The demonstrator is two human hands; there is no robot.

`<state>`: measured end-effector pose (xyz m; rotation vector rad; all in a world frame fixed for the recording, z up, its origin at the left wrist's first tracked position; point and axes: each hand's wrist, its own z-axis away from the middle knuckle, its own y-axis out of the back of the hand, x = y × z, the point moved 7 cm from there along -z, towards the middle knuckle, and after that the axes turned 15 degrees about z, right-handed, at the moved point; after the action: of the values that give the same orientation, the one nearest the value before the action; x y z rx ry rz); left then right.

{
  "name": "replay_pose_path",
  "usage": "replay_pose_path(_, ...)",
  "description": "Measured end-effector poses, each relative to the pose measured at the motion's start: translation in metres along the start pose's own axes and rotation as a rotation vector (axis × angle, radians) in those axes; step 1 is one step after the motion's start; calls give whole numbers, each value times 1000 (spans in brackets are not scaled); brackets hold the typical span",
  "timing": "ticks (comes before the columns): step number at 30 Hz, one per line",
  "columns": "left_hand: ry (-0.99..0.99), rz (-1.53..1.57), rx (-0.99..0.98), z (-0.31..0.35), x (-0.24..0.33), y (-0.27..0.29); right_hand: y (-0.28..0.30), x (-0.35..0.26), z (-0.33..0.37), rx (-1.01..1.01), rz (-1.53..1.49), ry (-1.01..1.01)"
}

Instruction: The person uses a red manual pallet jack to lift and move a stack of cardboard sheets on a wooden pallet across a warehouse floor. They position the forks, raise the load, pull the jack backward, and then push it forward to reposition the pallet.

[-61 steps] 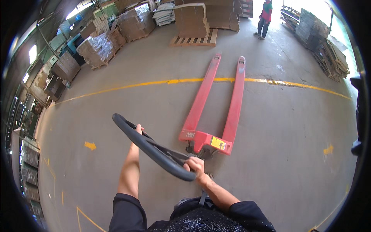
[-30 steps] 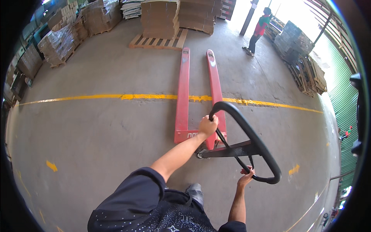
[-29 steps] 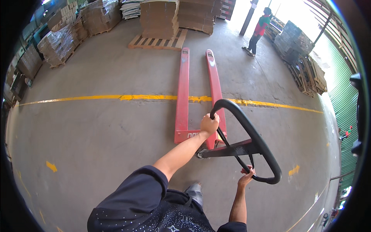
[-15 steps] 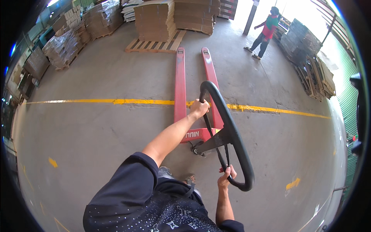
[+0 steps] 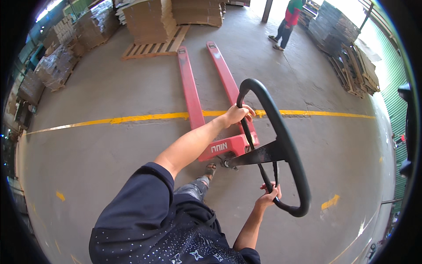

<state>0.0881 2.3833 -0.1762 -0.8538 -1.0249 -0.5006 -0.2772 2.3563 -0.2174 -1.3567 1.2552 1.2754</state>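
A red pallet jack (image 5: 194, 100) stands on the grey floor, its two forks pointing away from me and slightly left. Its large black loop handle (image 5: 293, 165) is tilted to my right. Closed around the upper left side of the loop is my left hand (image 5: 237, 115). My right hand (image 5: 269, 196) grips the loop's lower end, its fingers curled beside the black control lever (image 5: 265, 176). The handle's shaft runs down to the small steering wheels, partly hidden under the red frame. My sandalled foot (image 5: 210, 170) is just left of those wheels.
Past the fork tips, a wooden pallet (image 5: 154, 47) carries a tall cardboard stack (image 5: 147, 22). Wrapped loads (image 5: 57, 66) line the left. Wooden pallets (image 5: 354, 72) lean at the right, near a person (image 5: 288, 24) standing. A yellow line (image 5: 149, 117) crosses the floor beneath the forks.
The handle and both hands have shifted right in view. The forks now slant more to the left. My foot has come forward beside the wheels. Both hands keep their hold.
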Motion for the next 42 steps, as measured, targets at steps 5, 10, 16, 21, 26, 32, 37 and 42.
replay_pose_path(5, -142, 114, -143, -82, -18, -68, 26, 13, -113, -43, 91, -141)
replay_pose_path(10, -168, 137, -237, -149, -28, -126, 56, 29, -248, 0, 208, -381)
replay_pose_path(16, -238, 95, -287, -229, -8, -185, 59, 47, -418, 61, 340, -584)
replay_pose_path(21, -252, 54, -260, -337, 23, -211, 20, 48, -555, 47, 379, -443)
replay_pose_path(26, -290, 166, -219, -431, 39, -230, -33, 60, -681, 4, 336, -417)
replay_pose_path(32, -317, 77, -43, -538, 68, -240, -127, 73, -827, -168, 211, -418)
replay_pose_path(37, -201, 177, 166, -634, 88, -232, -218, 76, -927, -384, 291, -365)
replay_pose_path(42, -169, 192, 175, -751, 124, -206, -306, 73, -1006, -472, 198, -257)
